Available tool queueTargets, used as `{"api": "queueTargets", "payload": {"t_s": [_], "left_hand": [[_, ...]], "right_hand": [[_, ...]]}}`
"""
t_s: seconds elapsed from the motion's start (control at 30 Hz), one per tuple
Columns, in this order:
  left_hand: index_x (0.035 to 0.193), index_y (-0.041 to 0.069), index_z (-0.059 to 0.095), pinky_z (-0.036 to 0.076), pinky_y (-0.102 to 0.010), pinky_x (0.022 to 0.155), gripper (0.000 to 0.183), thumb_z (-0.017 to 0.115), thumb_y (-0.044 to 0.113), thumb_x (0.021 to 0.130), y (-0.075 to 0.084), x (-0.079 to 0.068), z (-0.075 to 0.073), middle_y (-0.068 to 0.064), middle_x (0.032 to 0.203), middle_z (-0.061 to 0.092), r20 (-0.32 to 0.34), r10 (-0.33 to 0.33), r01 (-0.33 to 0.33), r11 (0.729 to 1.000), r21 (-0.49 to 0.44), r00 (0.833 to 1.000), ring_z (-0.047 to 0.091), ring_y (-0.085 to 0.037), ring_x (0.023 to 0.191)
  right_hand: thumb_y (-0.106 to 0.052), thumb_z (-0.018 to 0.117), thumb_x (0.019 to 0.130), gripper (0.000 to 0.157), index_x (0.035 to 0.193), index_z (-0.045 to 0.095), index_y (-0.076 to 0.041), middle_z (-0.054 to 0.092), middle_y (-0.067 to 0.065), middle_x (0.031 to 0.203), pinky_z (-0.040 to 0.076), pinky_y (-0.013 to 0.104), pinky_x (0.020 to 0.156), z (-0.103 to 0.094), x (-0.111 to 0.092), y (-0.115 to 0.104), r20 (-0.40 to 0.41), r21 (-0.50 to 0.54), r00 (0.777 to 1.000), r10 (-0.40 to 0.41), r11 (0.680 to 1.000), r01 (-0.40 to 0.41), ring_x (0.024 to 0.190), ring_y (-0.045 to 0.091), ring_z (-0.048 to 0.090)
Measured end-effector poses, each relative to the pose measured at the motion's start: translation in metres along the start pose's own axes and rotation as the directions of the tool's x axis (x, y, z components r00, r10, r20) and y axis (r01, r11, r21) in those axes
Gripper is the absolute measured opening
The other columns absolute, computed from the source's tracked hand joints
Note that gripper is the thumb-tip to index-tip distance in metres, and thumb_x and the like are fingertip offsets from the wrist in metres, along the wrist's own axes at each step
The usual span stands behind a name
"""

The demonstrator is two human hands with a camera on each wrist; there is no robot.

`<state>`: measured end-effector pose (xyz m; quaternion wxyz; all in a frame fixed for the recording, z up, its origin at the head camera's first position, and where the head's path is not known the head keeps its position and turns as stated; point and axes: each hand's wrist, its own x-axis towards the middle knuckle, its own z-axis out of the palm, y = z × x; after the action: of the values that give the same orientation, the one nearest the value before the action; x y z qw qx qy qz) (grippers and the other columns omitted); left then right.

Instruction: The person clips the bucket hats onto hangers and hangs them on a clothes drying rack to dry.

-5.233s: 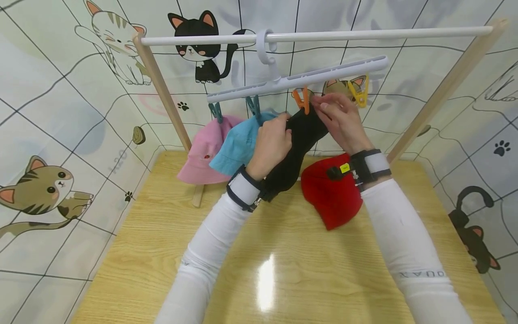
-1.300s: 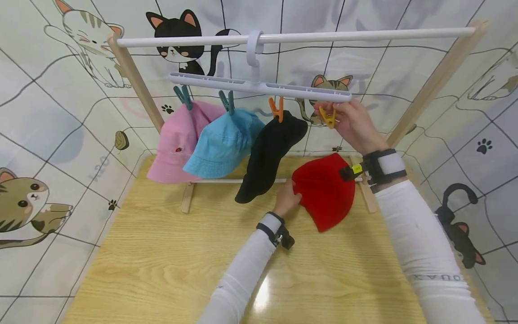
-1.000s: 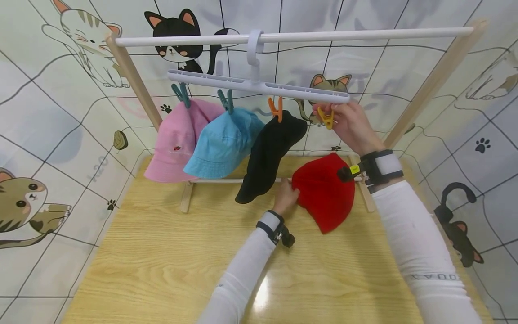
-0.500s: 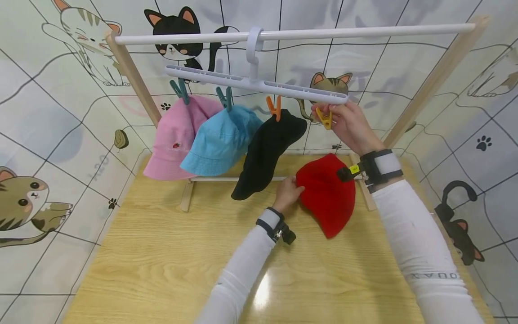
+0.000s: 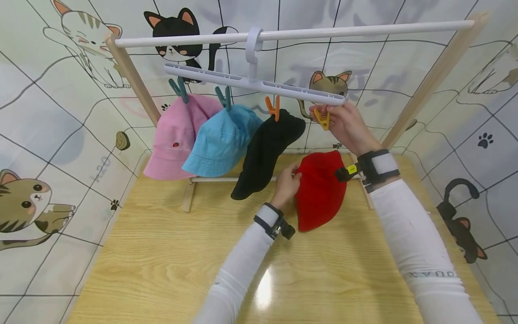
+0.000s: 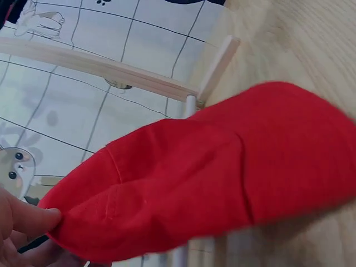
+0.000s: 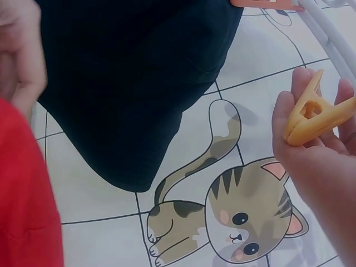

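My left hand point(image 5: 286, 185) pinches the edge of a red bucket hat point(image 5: 321, 191), which droops from the fingertips over the table in the head view. The left wrist view shows thumb and fingers on the hat's edge point(image 6: 83, 228). At the low right end of the white hanger point(image 5: 252, 84), my right hand point(image 5: 348, 126) holds a yellow clothespin point(image 5: 322, 119). In the right wrist view that clothespin point(image 7: 320, 117) lies against curled fingers. A black hat point(image 5: 269, 150) hangs from an orange clothespin point(image 5: 273, 108), left of the red one.
Pink point(image 5: 182, 135) and blue point(image 5: 222, 139) bucket hats hang from green clothespins farther left. The hanger hooks over the white rail point(image 5: 356, 31) of a wooden-legged rack. Under it is a wooden table point(image 5: 162, 252), enclosed by cat-patterned walls.
Both hands have left the black hat, now clipped. The left hand has taken the red hat's edge and raised it slightly. The hanger's right end has dropped, the right hand now at it.
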<state>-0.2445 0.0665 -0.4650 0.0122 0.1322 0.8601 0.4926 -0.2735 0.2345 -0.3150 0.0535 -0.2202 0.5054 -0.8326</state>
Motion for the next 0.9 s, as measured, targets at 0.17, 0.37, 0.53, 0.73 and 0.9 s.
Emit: {"api": "queueTargets", "payload": {"t_s": [0.17, 0.37, 0.53, 0.73, 0.9], "left_hand": [[0.117, 0.001, 0.062, 0.051, -0.033, 0.079, 0.022, 0.052, 0.005, 0.098, 0.011, 0.002, -0.006, -0.013, 0.111, 0.066, -0.004, 0.026, -0.026, 1.0, -0.002, 1.0, 0.062, -0.025, 0.096], [0.115, 0.003, 0.061, 0.051, -0.028, 0.071, 0.019, 0.052, 0.006, 0.098, 0.022, 0.003, -0.012, -0.011, 0.105, 0.066, -0.001, 0.034, -0.034, 0.998, -0.057, 0.999, 0.059, -0.02, 0.083], [0.113, 0.004, 0.063, 0.051, -0.026, 0.075, 0.018, 0.053, 0.005, 0.098, 0.029, 0.006, -0.015, -0.009, 0.105, 0.067, -0.03, 0.088, -0.09, 0.995, -0.043, 0.996, 0.059, -0.019, 0.083], [0.115, 0.004, 0.065, 0.05, -0.023, 0.076, 0.021, 0.054, 0.004, 0.097, 0.039, 0.011, -0.019, -0.008, 0.106, 0.068, -0.041, 0.138, -0.138, 0.99, 0.007, 0.99, 0.06, -0.018, 0.083], [0.111, 0.004, 0.066, 0.05, -0.021, 0.077, 0.019, 0.056, 0.002, 0.095, 0.048, 0.016, -0.023, -0.008, 0.104, 0.069, -0.012, 0.207, -0.206, 0.976, 0.073, 0.978, 0.06, -0.018, 0.082]], "right_hand": [[0.002, 0.039, 0.101, 0.018, 0.098, 0.057, 0.004, 0.06, 0.019, 0.111, 0.039, 0.035, 0.102, -0.002, -0.001, 0.002, 0.008, 0.009, 1.0, -0.002, 1.0, 0.002, 0.113, 0.032, 0.052], [0.002, 0.04, 0.101, 0.02, 0.101, 0.06, 0.001, 0.055, 0.016, 0.119, 0.03, 0.039, 0.107, -0.005, -0.005, 0.003, 0.002, -0.008, 1.0, 0.003, 1.0, -0.003, 0.12, 0.034, 0.042], [0.003, 0.042, 0.099, 0.021, 0.102, 0.063, 0.0, 0.054, 0.016, 0.123, 0.029, 0.041, 0.108, -0.007, -0.007, 0.004, 0.009, -0.014, 1.0, 0.005, 1.0, -0.005, 0.123, 0.033, 0.042], [0.002, 0.048, 0.098, 0.016, 0.099, 0.065, 0.0, 0.058, 0.015, 0.121, 0.037, 0.036, 0.102, -0.008, -0.006, 0.006, -0.031, -0.03, 0.999, 0.007, 1.0, -0.008, 0.123, 0.035, 0.041], [0.001, 0.051, 0.097, 0.018, 0.1, 0.069, -0.001, 0.059, 0.013, 0.12, 0.037, 0.038, 0.102, -0.007, -0.007, 0.007, -0.064, -0.047, 0.998, -0.006, 0.999, 0.003, 0.122, 0.034, 0.043]]}}
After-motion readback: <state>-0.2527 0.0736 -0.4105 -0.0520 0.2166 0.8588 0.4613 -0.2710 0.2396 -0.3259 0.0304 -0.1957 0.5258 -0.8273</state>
